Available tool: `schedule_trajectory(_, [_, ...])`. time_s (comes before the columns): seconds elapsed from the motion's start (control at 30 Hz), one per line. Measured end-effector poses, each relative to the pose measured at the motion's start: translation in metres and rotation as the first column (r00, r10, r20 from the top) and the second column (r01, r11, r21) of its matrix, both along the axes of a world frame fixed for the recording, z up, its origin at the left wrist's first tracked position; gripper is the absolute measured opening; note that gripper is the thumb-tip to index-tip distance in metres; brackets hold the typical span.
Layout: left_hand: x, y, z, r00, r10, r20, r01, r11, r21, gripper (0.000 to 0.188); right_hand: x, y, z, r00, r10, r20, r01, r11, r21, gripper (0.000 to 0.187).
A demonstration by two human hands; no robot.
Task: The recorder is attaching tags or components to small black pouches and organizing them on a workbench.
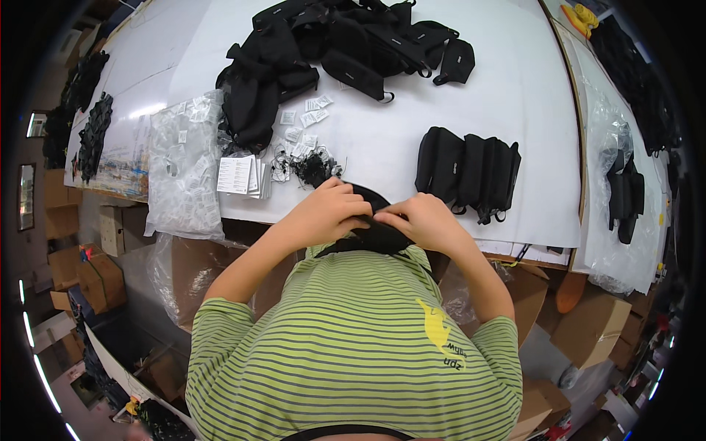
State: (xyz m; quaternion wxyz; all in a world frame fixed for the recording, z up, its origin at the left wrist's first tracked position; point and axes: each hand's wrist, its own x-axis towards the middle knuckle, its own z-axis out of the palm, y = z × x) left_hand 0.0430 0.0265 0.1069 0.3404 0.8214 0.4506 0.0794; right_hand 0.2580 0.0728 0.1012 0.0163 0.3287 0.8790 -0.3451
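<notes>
Against the near edge of the table, close to my body, I hold a black fabric pouch (376,239). My left hand (337,209) grips its left side, fingers curled over the upper edge. On the other side my right hand (421,220) pinches the fabric, its thumb and fingertips close to the left hand's. What lies inside the pouch is hidden. Just beyond my left hand is a tangle of thin black cords (313,166). Past my right hand a row of black pouches (471,170) stands side by side.
A heap of black pouches (353,44) covers the far middle. At left are a clear plastic bag (184,169) of small white packets, a stack of printed cards (239,176) and loose white packets (312,116). Cardboard boxes (588,327) stand below the table.
</notes>
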Motion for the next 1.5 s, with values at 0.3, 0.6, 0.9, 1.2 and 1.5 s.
schedule_trajectory(0.3, [-0.084, 0.079, -0.166, 0.437, 0.819, 0.371, -0.793, 0.546, -0.271, 0.028, 0.013, -0.007, -0.006, 0.978, -0.182, -0.102, 0.154, 0.960, -0.233, 0.033])
schedule_trajectory(0.6, [-0.121, 0.083, -0.202, 0.277, 0.927, 0.252, -0.949, 0.222, 0.224, 0.028, 0.023, -0.011, -0.015, 0.933, -0.237, -0.270, 0.257, 0.965, 0.043, 0.021])
schedule_trajectory(0.9, [-0.006, 0.048, -0.006, 0.904, 0.233, 0.360, -0.384, 0.810, 0.442, 0.011, 0.003, 0.005, -0.004, 0.926, -0.135, -0.353, 0.272, 0.886, 0.376, 0.013])
schedule_trajectory(1.2, [0.006, 0.017, -0.072, -0.277, 0.705, 0.653, -0.183, 0.628, -0.756, 0.068, -0.024, -0.001, 0.007, 0.801, -0.216, -0.559, 0.457, 0.823, 0.338, 0.019])
schedule_trajectory(1.5, [0.030, 0.024, -0.027, -0.343, 0.789, 0.510, -0.230, 0.456, -0.860, 0.033, -0.030, -0.037, -0.036, 0.345, -0.726, -0.595, 0.602, 0.658, -0.452, 0.028])
